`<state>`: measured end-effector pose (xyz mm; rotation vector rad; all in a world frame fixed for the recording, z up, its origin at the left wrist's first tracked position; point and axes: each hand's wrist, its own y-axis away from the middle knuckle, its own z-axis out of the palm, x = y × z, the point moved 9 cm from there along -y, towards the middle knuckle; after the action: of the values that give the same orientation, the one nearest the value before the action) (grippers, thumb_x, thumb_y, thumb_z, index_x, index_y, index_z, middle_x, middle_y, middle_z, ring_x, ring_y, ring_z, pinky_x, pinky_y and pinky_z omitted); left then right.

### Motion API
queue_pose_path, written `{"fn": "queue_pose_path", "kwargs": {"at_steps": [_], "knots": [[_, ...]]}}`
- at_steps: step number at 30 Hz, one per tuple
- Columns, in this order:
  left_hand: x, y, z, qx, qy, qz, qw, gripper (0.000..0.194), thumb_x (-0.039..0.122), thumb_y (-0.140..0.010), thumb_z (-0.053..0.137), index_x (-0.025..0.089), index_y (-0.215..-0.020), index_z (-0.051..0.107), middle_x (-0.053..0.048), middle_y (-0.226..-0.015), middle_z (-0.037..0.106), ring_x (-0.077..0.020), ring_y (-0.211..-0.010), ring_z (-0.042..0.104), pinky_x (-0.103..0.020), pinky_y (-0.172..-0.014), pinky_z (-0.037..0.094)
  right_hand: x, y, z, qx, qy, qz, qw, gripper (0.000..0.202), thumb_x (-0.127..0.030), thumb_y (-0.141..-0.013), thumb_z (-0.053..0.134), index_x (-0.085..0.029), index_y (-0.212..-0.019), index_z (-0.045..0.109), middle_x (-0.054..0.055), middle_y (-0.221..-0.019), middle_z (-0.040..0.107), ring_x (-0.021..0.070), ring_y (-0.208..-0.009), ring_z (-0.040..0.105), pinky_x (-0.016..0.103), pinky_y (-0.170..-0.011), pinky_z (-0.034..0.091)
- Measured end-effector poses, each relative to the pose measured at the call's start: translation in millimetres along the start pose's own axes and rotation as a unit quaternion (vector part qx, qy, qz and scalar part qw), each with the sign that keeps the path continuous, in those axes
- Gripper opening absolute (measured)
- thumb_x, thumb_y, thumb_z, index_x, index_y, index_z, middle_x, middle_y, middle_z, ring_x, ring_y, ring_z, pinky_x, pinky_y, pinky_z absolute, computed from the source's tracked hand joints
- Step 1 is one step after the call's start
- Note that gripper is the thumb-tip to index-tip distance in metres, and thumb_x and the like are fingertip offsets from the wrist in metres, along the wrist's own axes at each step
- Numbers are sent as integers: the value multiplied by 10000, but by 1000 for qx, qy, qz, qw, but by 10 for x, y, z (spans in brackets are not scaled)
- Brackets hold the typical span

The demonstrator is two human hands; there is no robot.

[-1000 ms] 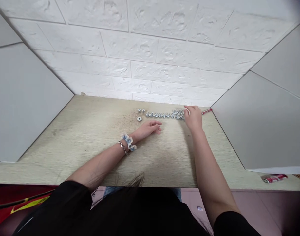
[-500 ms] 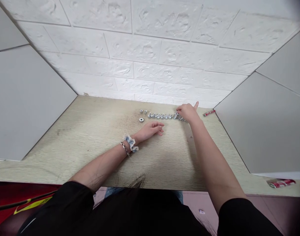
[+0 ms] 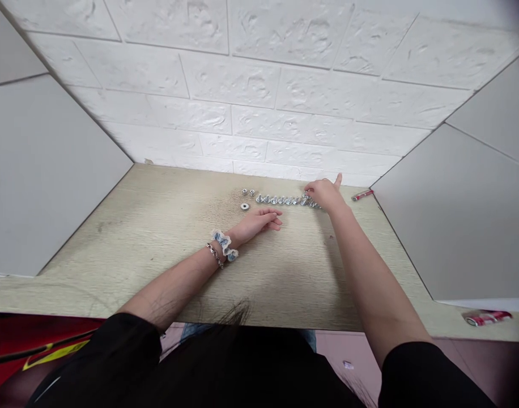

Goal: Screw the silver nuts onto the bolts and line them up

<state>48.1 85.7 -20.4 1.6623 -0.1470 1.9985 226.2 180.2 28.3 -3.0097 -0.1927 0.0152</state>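
The right hand [image 3: 326,194] is right of centre in the frame, its thumb and nearest finger drawn close together over the right end of the screws [image 3: 281,200], while one finger sticks out toward the upper right. The fingertips meet or almost meet the metal there; whether they grip a screw cannot be told, as the hand hides part of that cluster. The left hand [image 3: 256,224] rests near the middle of the frame, palm turned inward, loosely curled and half open with nothing in it, just below the row.

The screws run in a line from the centre to right of centre on the table [image 3: 166,226], heads down and shanks up where they show clearly. Two small nuts [image 3: 248,192] and a disc [image 3: 245,207] lie just left of the row.

Compared with one second ago, the right hand has moved left from the far end of the cluster onto it; since half a second ago it has barely shifted. The left hand's fingers have drawn slightly closer together.

A red cylinder [image 3: 362,195] lies right of the hand, another [image 3: 488,318] at lower right; their print is too small to read.
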Motion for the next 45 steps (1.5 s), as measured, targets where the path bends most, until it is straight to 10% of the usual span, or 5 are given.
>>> {"fn": "queue_pose_path", "kwargs": {"at_steps": [12,23,31,36,45], "knots": [[121,100,122,-54,-147,46,986,238,318,-845,520,124,-736,606,38,-526,523,-42,-430,425,-187,-459,322,-517,387,-664,118,-63,-90,987,208,-200,-878,490,-201,-928,692,77,-967,703,234,-969,590,506,-1015,286],[-37,276,420,-256,-200,-27,945,311,392,-717,635,137,-549,576,9,-479,520,-75,-435,468,-211,-447,373,-1197,734,-89,-46,-78,-182,979,190,-160,-853,509,-164,-913,688,80,-962,690,205,-925,609,300,-783,417],[131,163,183,-51,-162,71,983,361,387,-798,534,170,-554,380,74,-441,342,-37,-389,288,-199,-415,230,-1074,716,-304,-1,-120,-174,977,136,-200,-852,537,-169,-876,667,71,-960,661,194,-912,590,313,-824,400],[211,116,-21,93,-123,115,981,406,295,-730,657,189,-1053,436,100,-586,445,-34,-443,351,-174,-454,271,-1057,754,-582,15,-137,-166,976,118,-249,-848,552,-179,-839,646,58,-936,646,198,-908,575,331,-836,384],[-171,363,506,-298,-138,-79,941,288,407,-788,586,129,-734,642,54,-438,355,-63,-393,282,-223,-404,184,-1384,639,-538,-90,-265,-169,945,374,-374,-925,400,-173,-690,610,25,-732,632,142,-699,547,262,-648,371]]}}
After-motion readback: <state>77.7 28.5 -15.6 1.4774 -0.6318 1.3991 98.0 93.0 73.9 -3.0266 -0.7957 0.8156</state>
